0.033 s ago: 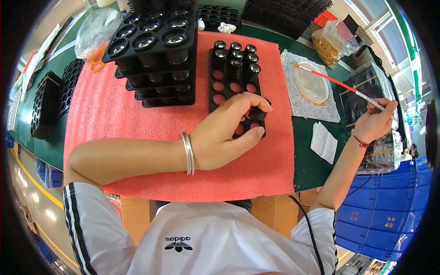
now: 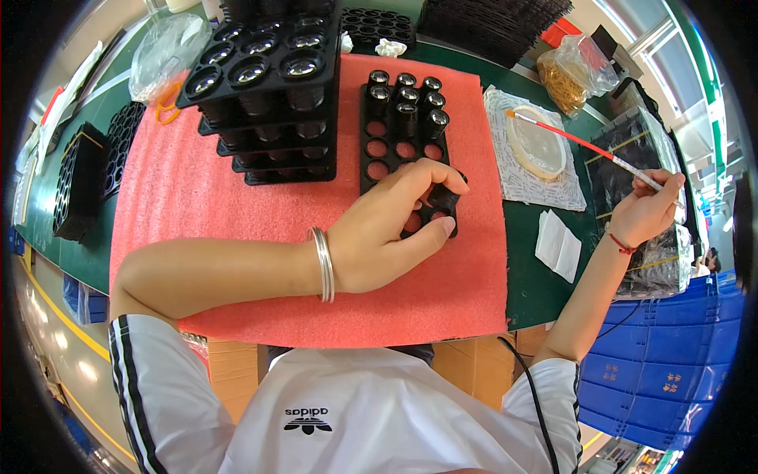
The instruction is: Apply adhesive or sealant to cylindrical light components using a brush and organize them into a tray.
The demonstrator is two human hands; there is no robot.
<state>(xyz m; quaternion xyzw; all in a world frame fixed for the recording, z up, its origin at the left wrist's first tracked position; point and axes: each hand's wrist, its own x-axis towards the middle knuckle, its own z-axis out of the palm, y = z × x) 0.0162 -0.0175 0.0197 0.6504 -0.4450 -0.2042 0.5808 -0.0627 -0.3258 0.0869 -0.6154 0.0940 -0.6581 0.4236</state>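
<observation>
My left hand (image 2: 383, 233) curls over the near end of a black tray (image 2: 391, 158) with round holes. Between its index finger and thumb is a dark cylindrical piece (image 2: 444, 197), partly hidden by the fingers. Several black cylinders with shiny tops (image 2: 406, 117) stand in the far holes, while pink mat shows through other holes. Out to the right, my right hand (image 2: 649, 207) grips a thin paintbrush (image 2: 584, 144) with a red and white handle. Its orange bristle tip points left, over the far edge of a pale round dish (image 2: 538, 150).
Stacked black trays of shiny-topped cylinders (image 2: 257, 71) rise at the far left of the pink mat (image 2: 237, 213). The dish sits on a printed cloth (image 2: 568, 189), near a folded white paper (image 2: 558, 245). A bag of rubber bands (image 2: 570, 87) lies far right; blue crates (image 2: 663, 355) stand lower right.
</observation>
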